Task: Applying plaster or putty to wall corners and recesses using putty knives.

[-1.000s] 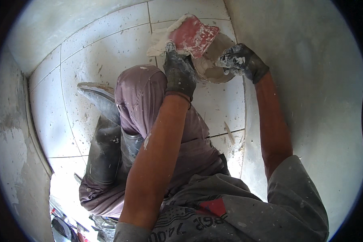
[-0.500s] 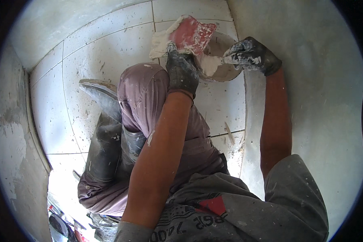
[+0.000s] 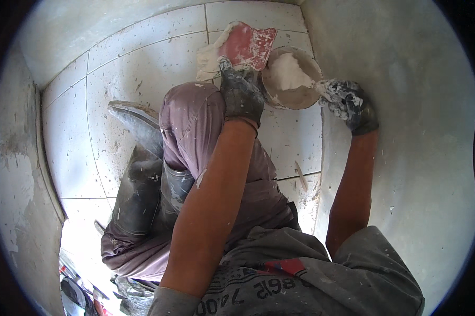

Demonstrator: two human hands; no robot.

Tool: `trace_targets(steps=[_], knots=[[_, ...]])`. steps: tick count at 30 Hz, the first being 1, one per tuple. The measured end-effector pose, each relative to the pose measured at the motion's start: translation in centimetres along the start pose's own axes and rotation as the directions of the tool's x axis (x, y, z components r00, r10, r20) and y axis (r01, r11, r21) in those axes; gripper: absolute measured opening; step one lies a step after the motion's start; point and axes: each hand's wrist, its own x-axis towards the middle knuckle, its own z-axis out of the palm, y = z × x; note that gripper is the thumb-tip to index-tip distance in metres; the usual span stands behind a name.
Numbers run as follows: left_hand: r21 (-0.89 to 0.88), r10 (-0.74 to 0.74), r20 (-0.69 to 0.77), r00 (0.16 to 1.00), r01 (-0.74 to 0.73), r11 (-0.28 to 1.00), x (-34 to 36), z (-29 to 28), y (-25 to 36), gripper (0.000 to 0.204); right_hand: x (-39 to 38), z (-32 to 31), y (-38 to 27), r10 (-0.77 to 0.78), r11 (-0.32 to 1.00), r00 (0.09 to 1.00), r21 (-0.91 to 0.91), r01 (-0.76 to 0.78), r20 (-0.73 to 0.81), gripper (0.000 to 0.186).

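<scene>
My left hand [image 3: 239,90], in a dirty dark glove, grips a red board [image 3: 249,43] smeared with pale paste, beside my bent knee. Just right of the board stands a round container [image 3: 299,101] with paste inside. My right hand [image 3: 354,105], its glove coated white, is closed on a tool whose blade is hidden under a pale lump of paste [image 3: 291,72] over the container. The tool's handle is mostly covered by my fingers.
Speckled white tiles [image 3: 121,84] surround my legs and rubber boot [image 3: 137,200]. Grey plastered walls [image 3: 401,121] rise at both sides and at the back. A thin strip [image 3: 301,176] lies near the right wall. Assorted items [image 3: 76,295] lie at the lower left.
My right hand has moved right and then down, turning, and the paste lump over the container now shows larger. The red board has shifted slightly down and left.
</scene>
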Motion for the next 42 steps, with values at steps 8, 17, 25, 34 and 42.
trace_targets(steps=[8, 17, 25, 34, 42], knots=[[0.864, 0.304, 0.497, 0.813, -0.497, -0.083, -1.2, -0.7, 2.4, 0.04, -4.6, 3.4, -4.0, -0.35, 0.811, 0.936, -0.488, 0.322, 0.037, 0.031], [0.543, -0.071, 0.548, 0.834, -0.29, 0.788, -10.9, -4.5, 15.7, 0.039, -4.5, 8.7, -10.0, -0.31, 0.913, 0.925, 0.204, 0.354, -0.22, 0.047], [0.584, -0.096, 0.652, 0.752, -0.579, -0.569, -18.3, -5.4, 20.3, 0.034, 0.3, 17.2, -12.3, -0.276, 0.92, 0.804, 0.386, 0.063, 0.526, 0.051], [0.577, -0.097, 0.552, 0.828, -0.464, -0.673, -19.0, -9.7, 22.6, 0.036, 3.5, 21.7, -12.1, -0.599, 0.701, 0.311, 0.296, 0.649, 0.738, 0.04], [0.957, 0.009, 0.224, 0.975, -0.218, -0.192, -19.0, -10.4, 23.3, 0.041, 5.5, 18.2, -6.5, -0.393, 0.915, 0.419, 0.302, 0.268, 0.819, 0.059]])
